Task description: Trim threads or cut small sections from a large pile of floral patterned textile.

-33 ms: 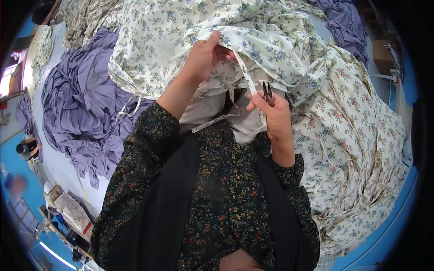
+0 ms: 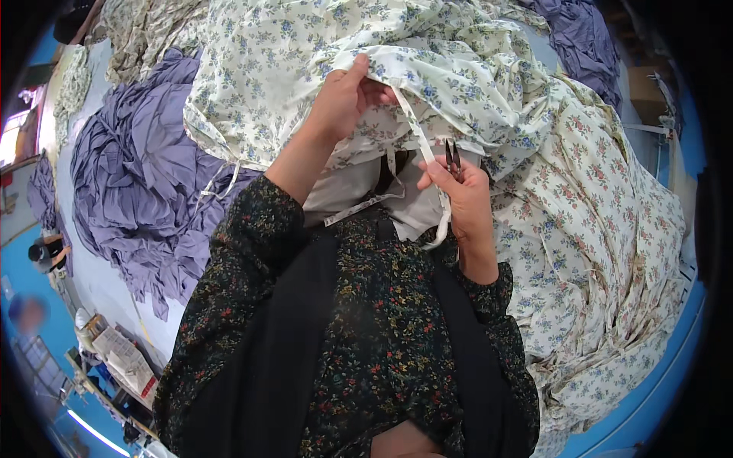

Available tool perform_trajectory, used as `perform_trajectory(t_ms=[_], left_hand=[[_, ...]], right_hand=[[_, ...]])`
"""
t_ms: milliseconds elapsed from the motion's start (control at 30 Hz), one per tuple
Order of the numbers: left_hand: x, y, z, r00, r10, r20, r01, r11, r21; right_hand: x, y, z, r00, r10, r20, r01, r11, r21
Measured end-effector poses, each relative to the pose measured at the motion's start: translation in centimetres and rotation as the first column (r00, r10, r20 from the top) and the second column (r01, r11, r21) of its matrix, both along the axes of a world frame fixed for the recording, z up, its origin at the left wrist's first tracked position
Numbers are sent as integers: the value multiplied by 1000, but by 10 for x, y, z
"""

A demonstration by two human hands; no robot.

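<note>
My left hand point(image 2: 350, 95) pinches the edge of a white cloth with blue flowers point(image 2: 259, 69), thumb on top. From that edge a narrow fabric tie point(image 2: 414, 126) runs down, fairly straight, to my right hand point(image 2: 464, 191). My right thumb and fingers press on the tie, and its loose end curls below them. The same hand also holds small dark thread snips point(image 2: 453, 155), blades pointing away from me and slightly apart. Another printed tie point(image 2: 363, 206) lies across my lap, and a thin tie point(image 2: 229, 179) hangs at the cloth's left corner.
Crumpled purple cloth point(image 2: 137, 168) is heaped on the pale table point(image 2: 95, 72) at left. Cloth with red flowers point(image 2: 588, 175) piles up at right. More purple cloth point(image 2: 584, 46) lies far right, near a cardboard box point(image 2: 647, 90). Other people are at far left.
The tie's loose end now curls lower, below my right hand. Both hands stay almost where they were.
</note>
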State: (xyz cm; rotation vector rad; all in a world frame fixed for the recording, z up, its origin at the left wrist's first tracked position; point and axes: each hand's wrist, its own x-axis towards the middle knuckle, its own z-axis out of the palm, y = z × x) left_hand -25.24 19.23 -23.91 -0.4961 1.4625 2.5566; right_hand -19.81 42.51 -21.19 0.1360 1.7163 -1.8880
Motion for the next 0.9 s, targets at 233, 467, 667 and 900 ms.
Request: perform_trajectory(t_ms=[233,467,667,900], left_hand=[[44,27,10,961,-207,186,236,961,-148],[53,39,-2,974,-210,83,206,977,58],[57,40,-1,974,-225,33,220,967,126],[49,26,-5,997,45,66,-52,993,108]], right_hand=[[5,4,-5,998,-58,-18,57,998,-32],[12,9,-3,1000,11,-13,-10,998,55],[9,2,-1,998,61,-20,-60,996,70],[16,17,-10,999,30,22,-30,999,14]])
